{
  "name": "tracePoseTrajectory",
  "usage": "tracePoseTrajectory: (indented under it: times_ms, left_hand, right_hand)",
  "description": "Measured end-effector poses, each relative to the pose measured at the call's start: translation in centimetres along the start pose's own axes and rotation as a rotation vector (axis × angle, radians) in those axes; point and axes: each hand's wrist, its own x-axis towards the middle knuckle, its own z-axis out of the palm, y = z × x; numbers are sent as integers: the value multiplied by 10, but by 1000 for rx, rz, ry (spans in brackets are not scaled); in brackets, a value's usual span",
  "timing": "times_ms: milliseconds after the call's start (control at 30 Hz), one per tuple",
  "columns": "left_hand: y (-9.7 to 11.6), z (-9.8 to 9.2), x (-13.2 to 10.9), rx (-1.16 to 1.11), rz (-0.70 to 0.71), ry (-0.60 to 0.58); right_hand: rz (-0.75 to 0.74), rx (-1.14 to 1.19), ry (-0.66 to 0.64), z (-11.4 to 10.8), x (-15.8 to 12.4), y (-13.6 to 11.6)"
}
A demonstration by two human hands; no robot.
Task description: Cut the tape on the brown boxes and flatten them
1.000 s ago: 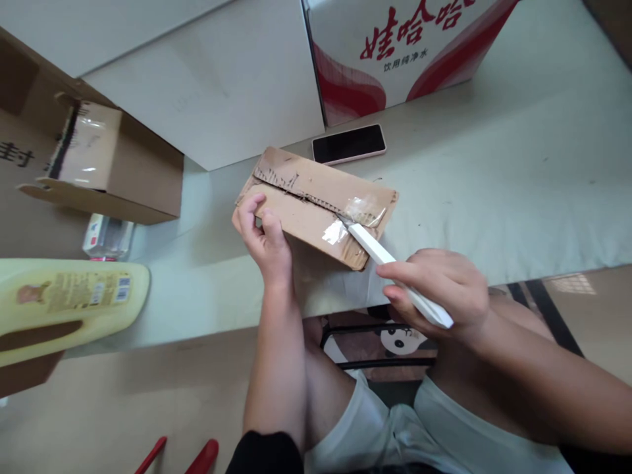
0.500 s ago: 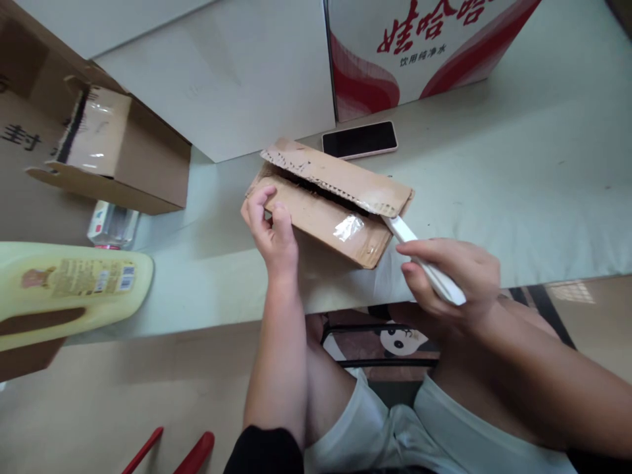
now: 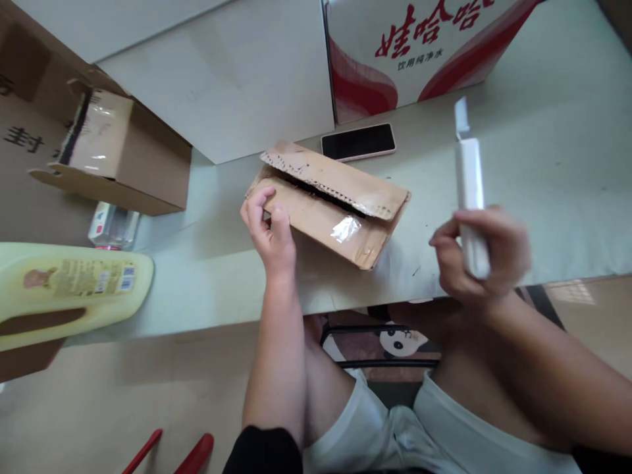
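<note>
A small brown cardboard box [image 3: 316, 217] rests tilted near the front of the table, its top slit along a ragged, perforated seam. Shiny clear tape sticks to its near face. My left hand [image 3: 270, 227] grips the box's left end, thumb on the near face and fingers curled round the edge. Off to the right, my right hand [image 3: 481, 253] is closed round a white utility knife [image 3: 471, 178]. The knife points upward, blade out, apart from the box. Motion blurs this hand slightly.
Behind the box lie a phone [image 3: 358, 141], a large white box [image 3: 222, 85] and a red-and-white carton [image 3: 409, 59]. At left stand an opened cardboard box [image 3: 153, 158], a clear bottle [image 3: 114, 225] and a yellow jug [image 3: 99, 286]. The table's front edge runs just before me.
My right hand has drawn the knife out of the box's right end and swung it up and to the right. My left hand and the box have hardly moved.
</note>
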Motion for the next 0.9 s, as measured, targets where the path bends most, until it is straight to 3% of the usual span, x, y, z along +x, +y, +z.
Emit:
tracePoseTrajectory:
  times_ms: [67, 200, 267, 333, 500, 633, 767, 900]
  left_hand:
    - [-1, -1, 1, -1, 18, -4]
    - [-6, -2, 1, -5, 44, -21]
    - [-9, -4, 2, -8, 19, -33]
    - [-10, -7, 3, -42, -35, -47]
    - [-5, -17, 12, -259, -303, 2]
    - [-4, -27, 18, -338, -403, 51]
    - [4, -27, 11, -410, -665, -76]
    - [9, -20, 3, -338, -809, -225]
  right_hand:
    - [43, -159, -70, 14, 14, 9]
    - [341, -394, -502, 32, 23, 27]
    - [413, -442, -636, 36, 20, 32]
    - [408, -451, -645, 37, 17, 34]
    - [178, -344, -472, 39, 11, 23]
    - [98, -112, -546, 40, 12, 9]
    - [151, 54, -644, 37, 15, 3]
    - [268, 193, -580, 32, 10, 5]
